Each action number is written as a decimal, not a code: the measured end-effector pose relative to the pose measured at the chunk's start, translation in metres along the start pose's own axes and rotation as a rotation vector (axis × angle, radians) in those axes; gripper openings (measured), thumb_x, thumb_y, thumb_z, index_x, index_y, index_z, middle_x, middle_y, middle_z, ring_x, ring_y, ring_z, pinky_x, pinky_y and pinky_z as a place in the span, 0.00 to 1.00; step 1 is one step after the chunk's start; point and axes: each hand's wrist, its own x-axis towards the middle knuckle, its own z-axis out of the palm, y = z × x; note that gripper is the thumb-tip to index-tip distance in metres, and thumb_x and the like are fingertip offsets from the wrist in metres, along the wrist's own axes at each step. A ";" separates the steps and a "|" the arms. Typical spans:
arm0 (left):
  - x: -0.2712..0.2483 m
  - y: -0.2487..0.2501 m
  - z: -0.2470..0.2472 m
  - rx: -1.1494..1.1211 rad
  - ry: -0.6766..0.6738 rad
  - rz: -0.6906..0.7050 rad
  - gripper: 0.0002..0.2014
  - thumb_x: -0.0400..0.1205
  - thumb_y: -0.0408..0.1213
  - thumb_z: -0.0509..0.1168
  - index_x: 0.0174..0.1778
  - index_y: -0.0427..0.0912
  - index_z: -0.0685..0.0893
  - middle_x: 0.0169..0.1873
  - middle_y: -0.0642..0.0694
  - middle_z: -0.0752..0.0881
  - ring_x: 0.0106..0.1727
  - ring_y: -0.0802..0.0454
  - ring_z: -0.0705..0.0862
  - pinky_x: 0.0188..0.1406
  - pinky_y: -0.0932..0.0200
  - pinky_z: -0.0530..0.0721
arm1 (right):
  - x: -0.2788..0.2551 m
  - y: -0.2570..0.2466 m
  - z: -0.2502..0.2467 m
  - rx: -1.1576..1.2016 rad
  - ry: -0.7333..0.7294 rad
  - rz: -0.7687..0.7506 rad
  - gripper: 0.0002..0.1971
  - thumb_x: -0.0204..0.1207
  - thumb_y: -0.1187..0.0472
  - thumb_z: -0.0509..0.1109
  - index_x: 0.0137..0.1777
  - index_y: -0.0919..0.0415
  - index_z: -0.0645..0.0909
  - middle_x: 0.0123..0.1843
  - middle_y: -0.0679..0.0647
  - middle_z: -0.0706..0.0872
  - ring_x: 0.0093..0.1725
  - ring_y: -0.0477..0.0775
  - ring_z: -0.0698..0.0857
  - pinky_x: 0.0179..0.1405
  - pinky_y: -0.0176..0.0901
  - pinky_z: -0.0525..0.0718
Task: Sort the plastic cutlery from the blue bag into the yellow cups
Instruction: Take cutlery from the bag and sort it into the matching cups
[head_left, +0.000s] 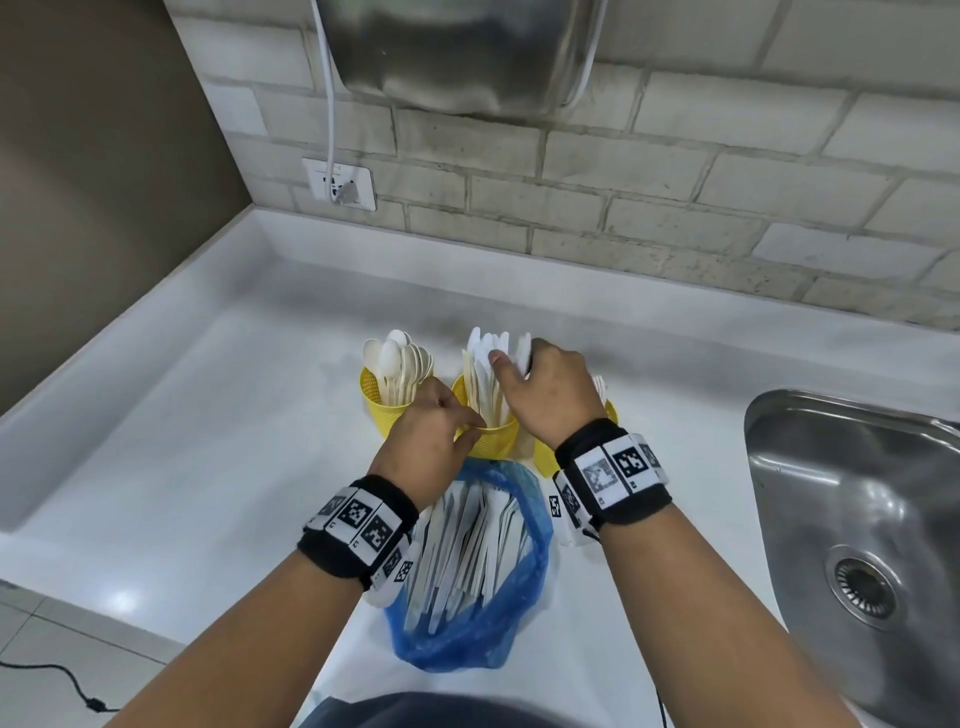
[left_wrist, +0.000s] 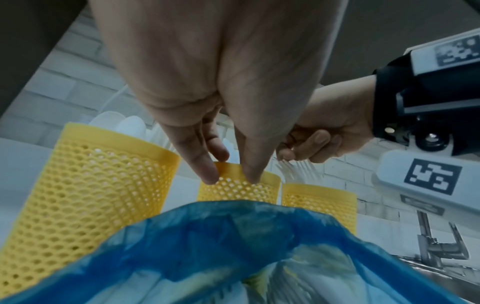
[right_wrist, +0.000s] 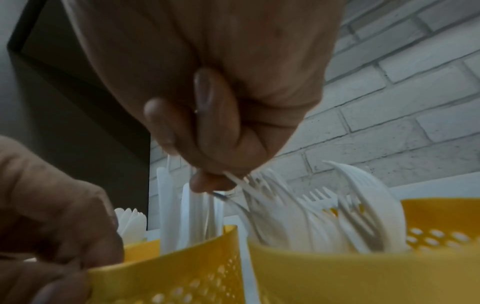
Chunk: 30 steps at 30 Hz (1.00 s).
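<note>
Head view: the left hand (head_left: 434, 431) pinches the near rim of the middle yellow mesh cup (head_left: 491, 439), which is packed with flat white plastic knives (head_left: 485, 374). Above that cup, the right hand (head_left: 545, 395) curls around more white cutlery. Crinkled blue bag (head_left: 467, 631), still full, lies just before the cup; the smooth steel sink (head_left: 810, 493) sits to its right.

Steel sink (head_left: 810, 499), white counter (head_left: 208, 441), wall socket (head_left: 340, 183)
</note>
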 end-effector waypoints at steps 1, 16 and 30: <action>0.000 -0.001 0.000 -0.004 -0.001 0.001 0.09 0.84 0.36 0.73 0.58 0.44 0.93 0.52 0.49 0.73 0.48 0.54 0.79 0.54 0.65 0.76 | -0.001 0.002 0.000 -0.022 -0.016 0.024 0.22 0.84 0.38 0.65 0.45 0.59 0.77 0.41 0.59 0.85 0.41 0.63 0.83 0.40 0.46 0.77; -0.005 -0.004 -0.015 -0.055 0.144 0.016 0.20 0.81 0.40 0.74 0.69 0.46 0.83 0.63 0.49 0.76 0.58 0.51 0.83 0.60 0.49 0.88 | -0.058 0.016 -0.035 0.146 0.191 -0.086 0.06 0.80 0.57 0.72 0.42 0.53 0.81 0.23 0.48 0.79 0.31 0.47 0.81 0.31 0.28 0.73; 0.086 0.025 -0.005 0.422 -0.227 0.243 0.37 0.91 0.57 0.53 0.90 0.37 0.55 0.90 0.37 0.56 0.90 0.42 0.55 0.89 0.47 0.54 | -0.091 0.024 -0.018 0.138 0.030 -0.097 0.08 0.78 0.62 0.71 0.38 0.52 0.80 0.24 0.44 0.78 0.31 0.41 0.81 0.29 0.27 0.73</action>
